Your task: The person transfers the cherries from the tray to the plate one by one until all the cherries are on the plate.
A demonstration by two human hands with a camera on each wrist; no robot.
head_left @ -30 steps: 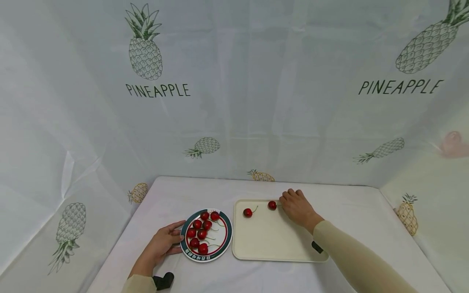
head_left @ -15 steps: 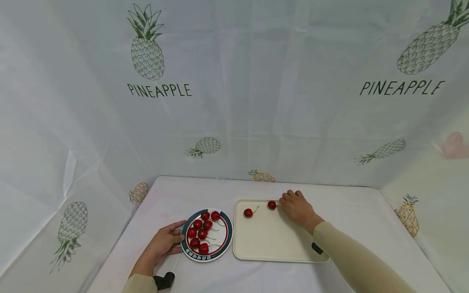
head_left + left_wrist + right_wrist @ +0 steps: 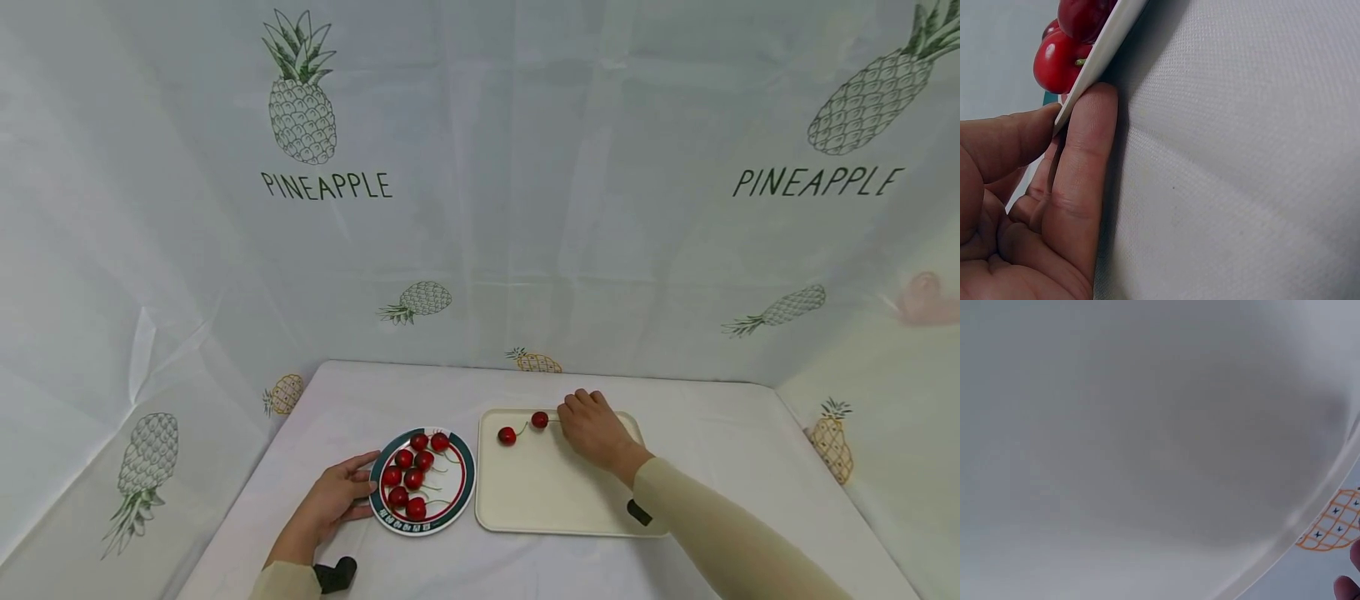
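On the left, my left hand [image 3: 335, 493] pinches the rim of a round plate [image 3: 468, 479] with a dark green border. The thumb lies over the edge; a finger [image 3: 1085, 150] goes underneath. Several red cherries [image 3: 413, 478] with stems lie on this plate. My right hand [image 3: 596, 429] is over the back of a cream rectangular tray [image 3: 555, 500], fingers curled, pinching the stem of a cherry [image 3: 539, 420]. To the left of it a second cherry [image 3: 507, 436] lies on the tray, stem upward. In the right wrist view only two fingertips [image 3: 1347, 589] show at the edge.
Plate and tray stand side by side on a white-covered table [image 3: 420, 400], with a narrow gap between them. Behind the table hangs a white curtain [image 3: 540, 250] printed with pineapples.
My right hand has shifted left along the tray's back edge, and the cherry at its fingers has moved left with it, closer to the other cherry. The left hand and plate stay put.
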